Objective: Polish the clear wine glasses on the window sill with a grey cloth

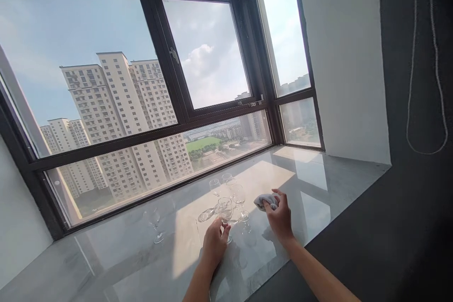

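My left hand [215,240] is closed around the lower part of a clear wine glass [225,206], which stands upright at the sill. In my right hand [280,217] is a bunched grey-white cloth [265,201], held above the sill to the right of the glasses. Just behind the held glass, another stemmed glass [238,196] stands close to it, and further back are two more glass rims, one a clear glass [214,186]. Off to the left, a separate wine glass [154,222] stands alone. Transparency and reflections blur the glasses' outlines.
The glossy stone window sill [127,269] carries bright sun patches and reflections. Dark window frames [184,125] run along its back edge, with a white wall [347,56] at the right. A looped cord [408,118] hangs by the dark wall. Tall buildings show outside.
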Demonstrator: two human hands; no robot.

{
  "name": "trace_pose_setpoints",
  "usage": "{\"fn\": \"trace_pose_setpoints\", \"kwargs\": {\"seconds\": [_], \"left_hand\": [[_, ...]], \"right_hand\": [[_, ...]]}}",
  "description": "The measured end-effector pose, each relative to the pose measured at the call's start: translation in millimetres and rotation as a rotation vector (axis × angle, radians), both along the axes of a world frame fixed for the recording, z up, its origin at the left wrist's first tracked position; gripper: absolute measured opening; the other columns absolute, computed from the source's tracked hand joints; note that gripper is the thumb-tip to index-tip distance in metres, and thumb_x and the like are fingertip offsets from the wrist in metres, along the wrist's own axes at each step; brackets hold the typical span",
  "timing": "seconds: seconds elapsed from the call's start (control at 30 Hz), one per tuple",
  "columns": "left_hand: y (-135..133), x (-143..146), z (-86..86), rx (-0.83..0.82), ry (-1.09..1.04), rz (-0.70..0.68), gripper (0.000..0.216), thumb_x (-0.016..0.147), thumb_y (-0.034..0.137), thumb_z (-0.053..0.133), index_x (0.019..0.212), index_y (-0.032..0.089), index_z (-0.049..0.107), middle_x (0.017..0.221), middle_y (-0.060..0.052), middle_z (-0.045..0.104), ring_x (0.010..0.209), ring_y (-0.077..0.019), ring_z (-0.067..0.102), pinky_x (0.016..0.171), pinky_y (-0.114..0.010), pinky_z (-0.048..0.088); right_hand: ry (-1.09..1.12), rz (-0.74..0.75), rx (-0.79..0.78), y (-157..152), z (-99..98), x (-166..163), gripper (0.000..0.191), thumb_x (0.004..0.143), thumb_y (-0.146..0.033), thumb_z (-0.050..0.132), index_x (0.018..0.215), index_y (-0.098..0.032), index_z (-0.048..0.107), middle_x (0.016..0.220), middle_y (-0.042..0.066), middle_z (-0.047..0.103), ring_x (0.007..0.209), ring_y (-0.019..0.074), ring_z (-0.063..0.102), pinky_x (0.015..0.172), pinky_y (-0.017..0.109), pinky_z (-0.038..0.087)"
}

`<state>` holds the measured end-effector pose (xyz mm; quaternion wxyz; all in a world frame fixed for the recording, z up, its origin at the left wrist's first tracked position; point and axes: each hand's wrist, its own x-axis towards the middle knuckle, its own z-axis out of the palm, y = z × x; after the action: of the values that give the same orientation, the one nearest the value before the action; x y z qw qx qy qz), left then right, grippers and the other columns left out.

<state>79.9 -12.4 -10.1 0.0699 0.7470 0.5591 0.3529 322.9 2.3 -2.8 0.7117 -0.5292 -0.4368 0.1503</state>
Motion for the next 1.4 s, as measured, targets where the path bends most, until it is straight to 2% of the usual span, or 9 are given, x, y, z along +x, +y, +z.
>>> {"fn": "trace_pose_setpoints", "kwargs": {"seconds": [0.1, 0.23, 0.4, 0.67, 0.83, 1.13, 1.3, 1.4], "left_hand": [[3.1, -1.6, 0.1, -0.069, -0.018, 0.005, 0.019, 0.088, 0.034, 0.052, 0.089, 0.019, 0.064, 0.081, -0.001, 0.065, 0.066, -0.0137, 0.055, 0.065, -0.025, 0.041], [-0.2, -1.0, 4.1, -0.139, 0.056, 0.044, 0.014, 0.087, 0.029, 0.053, 0.088, 0.021, 0.064, 0.092, -0.001, 0.068, 0.075, -0.0142, 0.06, 0.072, -0.024, 0.042], [1.5, 1.8, 6.7, -0.107, 0.224, 0.177, 0.018, 0.09, 0.036, 0.053, 0.086, 0.022, 0.064, 0.104, -0.004, 0.067, 0.099, -0.0194, 0.061, 0.081, -0.027, 0.043], [33.5, 13.3, 10.6, -0.098, 0.338, 0.233, 0.027, 0.091, 0.041, 0.052, 0.1, 0.022, 0.069, 0.122, -0.007, 0.062, 0.117, -0.024, 0.051, 0.102, -0.035, 0.037], [51.3, 14.3, 12.7, -0.142, 0.391, 0.268, 0.032, 0.093, 0.045, 0.049, 0.105, 0.021, 0.067, 0.13, -0.009, 0.057, 0.123, -0.0248, 0.048, 0.103, -0.034, 0.035], [62.6, 16.1, 16.3, -0.184, 0.373, 0.328, 0.039, 0.094, 0.047, 0.045, 0.117, 0.02, 0.062, 0.136, -0.012, 0.054, 0.127, -0.0269, 0.046, 0.103, -0.036, 0.036], [59.2, 16.1, 13.5, -0.16, 0.372, 0.332, 0.037, 0.094, 0.046, 0.045, 0.115, 0.022, 0.063, 0.128, -0.011, 0.058, 0.121, -0.0259, 0.051, 0.1, -0.037, 0.039], [48.8, 11.0, 12.8, -0.083, 0.276, 0.332, 0.031, 0.091, 0.037, 0.049, 0.117, 0.024, 0.061, 0.124, -0.007, 0.06, 0.118, -0.0221, 0.055, 0.1, -0.032, 0.041]], "right_hand": [[-0.065, -0.001, -0.041, 5.2, -10.3, -1.2, 0.052, 0.078, -0.049, 0.057, 0.122, -0.022, 0.05, 0.106, 0.014, 0.067, 0.111, 0.0332, 0.063, 0.081, 0.041, 0.053], [-0.118, 0.012, -0.084, 4.8, -10.8, -4.9, 0.053, 0.08, -0.048, 0.054, 0.126, -0.021, 0.048, 0.106, 0.015, 0.068, 0.108, 0.0329, 0.065, 0.081, 0.041, 0.053], [-0.162, 0.009, -0.085, 6.6, -11.9, -6.0, 0.053, 0.082, -0.046, 0.051, 0.128, -0.02, 0.046, 0.109, 0.017, 0.068, 0.109, 0.0329, 0.065, 0.08, 0.042, 0.054], [-0.18, -0.036, -0.1, 7.7, -13.7, -7.8, 0.051, 0.083, -0.042, 0.05, 0.128, -0.02, 0.045, 0.107, 0.017, 0.07, 0.103, 0.0311, 0.068, 0.078, 0.039, 0.054], [-0.203, -0.009, -0.105, 7.1, -13.6, -7.6, 0.053, 0.083, -0.043, 0.05, 0.13, -0.019, 0.045, 0.107, 0.017, 0.07, 0.106, 0.032, 0.067, 0.08, 0.04, 0.054], [-0.215, 0.013, -0.133, 3.5, -11.1, -8.3, 0.053, 0.085, -0.044, 0.048, 0.131, -0.019, 0.045, 0.112, 0.019, 0.069, 0.113, 0.0328, 0.065, 0.079, 0.04, 0.055], [-0.236, -0.003, -0.122, 6.6, -14.6, -8.1, 0.05, 0.086, -0.041, 0.048, 0.131, -0.021, 0.045, 0.107, 0.015, 0.071, 0.111, 0.031, 0.066, 0.078, 0.038, 0.054], [-0.241, -0.022, -0.133, 8.4, -16.7, -7.0, 0.049, 0.085, -0.041, 0.049, 0.13, -0.021, 0.046, 0.106, 0.014, 0.071, 0.105, 0.0305, 0.068, 0.074, 0.036, 0.054]]}}
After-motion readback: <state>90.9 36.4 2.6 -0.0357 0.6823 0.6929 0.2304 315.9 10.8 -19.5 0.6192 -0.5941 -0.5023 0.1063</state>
